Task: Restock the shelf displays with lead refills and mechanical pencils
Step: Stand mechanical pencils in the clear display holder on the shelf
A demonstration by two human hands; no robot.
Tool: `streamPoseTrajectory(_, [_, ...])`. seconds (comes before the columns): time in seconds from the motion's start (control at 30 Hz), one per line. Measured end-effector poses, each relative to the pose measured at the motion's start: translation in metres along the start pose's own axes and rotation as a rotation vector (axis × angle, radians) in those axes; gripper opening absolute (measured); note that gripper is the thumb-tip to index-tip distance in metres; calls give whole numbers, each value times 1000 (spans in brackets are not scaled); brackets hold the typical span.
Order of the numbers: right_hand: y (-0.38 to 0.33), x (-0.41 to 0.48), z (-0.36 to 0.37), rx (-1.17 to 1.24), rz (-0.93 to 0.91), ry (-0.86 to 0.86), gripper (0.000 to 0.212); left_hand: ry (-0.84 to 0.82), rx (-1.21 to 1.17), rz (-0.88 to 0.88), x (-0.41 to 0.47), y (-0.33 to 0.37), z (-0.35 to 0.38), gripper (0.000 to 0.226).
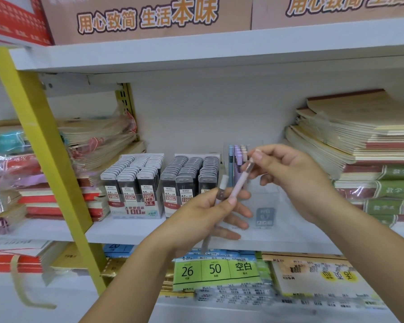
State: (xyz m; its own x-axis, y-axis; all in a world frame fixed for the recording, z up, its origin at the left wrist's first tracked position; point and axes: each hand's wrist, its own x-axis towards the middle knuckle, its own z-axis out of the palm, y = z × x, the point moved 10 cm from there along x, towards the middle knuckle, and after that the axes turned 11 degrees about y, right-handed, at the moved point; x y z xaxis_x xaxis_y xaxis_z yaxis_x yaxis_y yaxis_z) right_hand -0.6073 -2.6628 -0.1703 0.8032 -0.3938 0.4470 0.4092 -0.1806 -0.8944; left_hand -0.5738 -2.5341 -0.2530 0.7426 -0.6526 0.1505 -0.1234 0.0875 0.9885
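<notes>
Left grip (210, 213), right grip (287, 173): two pencils (239, 183)

You see a pale pink pencil (241, 180) and a whitish-grey pencil (223, 184). Boxed pencils (237, 157) run blue, lilac, peach. Refills (131, 180) are dark grey, labels red and white. The post (44, 145) is yellow, the tag (215, 269) green.

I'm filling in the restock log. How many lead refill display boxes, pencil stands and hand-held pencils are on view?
Lead refill display boxes: 2 (0.5 box, 0.7 box)
Clear pencil stand: 1
Pencils being held: 2 (pink pencil, grey pencil)
Total: 5
</notes>
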Motion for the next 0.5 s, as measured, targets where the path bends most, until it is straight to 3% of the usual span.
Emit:
streamPoseTrajectory(0.2, [0, 2, -2, 44, 33, -46, 15, 59, 155, 34, 3, -4, -1, 19])
streamPoseTrajectory(0.3, [-18, 12, -28, 97, -102, 133, 11, 110, 120, 40, 6, -5, -7, 16])
streamPoseTrajectory(0.37, [-31, 20, -43, 4, -233, 204, 14, 147, 106, 24, 8, -6, -13, 20])
streamPoseTrajectory(0.5, [-21, 29, -29, -321, -302, 103, 21, 193, 68, 27, 11, -8, -19, 27])
